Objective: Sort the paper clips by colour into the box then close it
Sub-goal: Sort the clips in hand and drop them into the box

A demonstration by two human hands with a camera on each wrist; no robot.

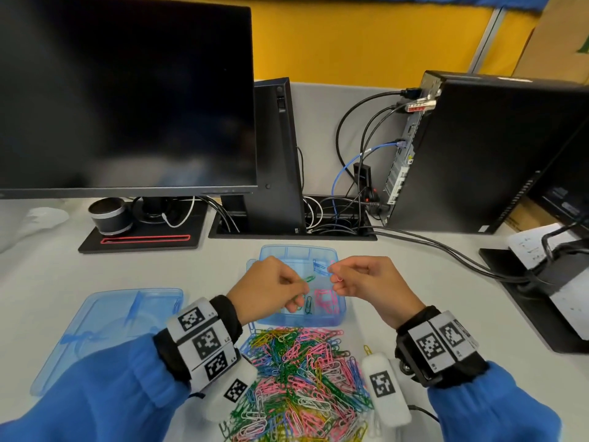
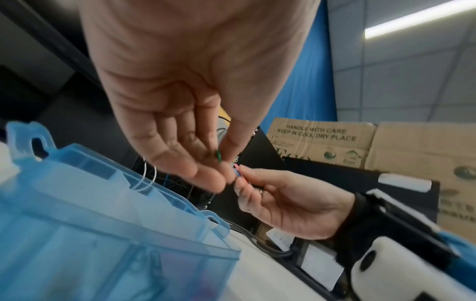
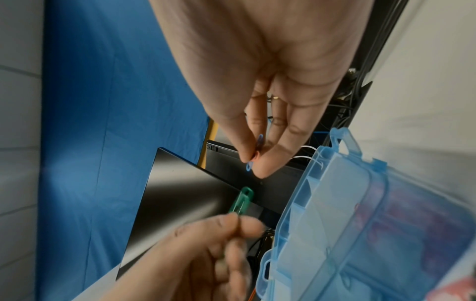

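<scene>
A blue see-through compartment box (image 1: 306, 319) stands open mid-desk, with pink clips (image 1: 325, 301) in its front right cell, blue clips (image 1: 318, 266) further back and one dark green clip (image 1: 308, 305) in a front cell. My left hand (image 1: 302, 283) hovers over the box and pinches a green clip (image 1: 308, 278), also in the right wrist view as the green clip (image 3: 243, 200). My right hand (image 1: 333, 275) is close beside it and pinches a blue clip and a pink clip (image 3: 257, 151) together. A mixed pile of coloured clips (image 1: 299, 378) lies in front of the box.
The box lid (image 1: 105, 327) lies flat to the left. A dark monitor (image 1: 127, 90) on its stand base (image 1: 140, 240) fills the back left. A PC tower (image 1: 478, 148) stands back right, with cables (image 1: 446, 250) running to a black stand (image 1: 541, 298).
</scene>
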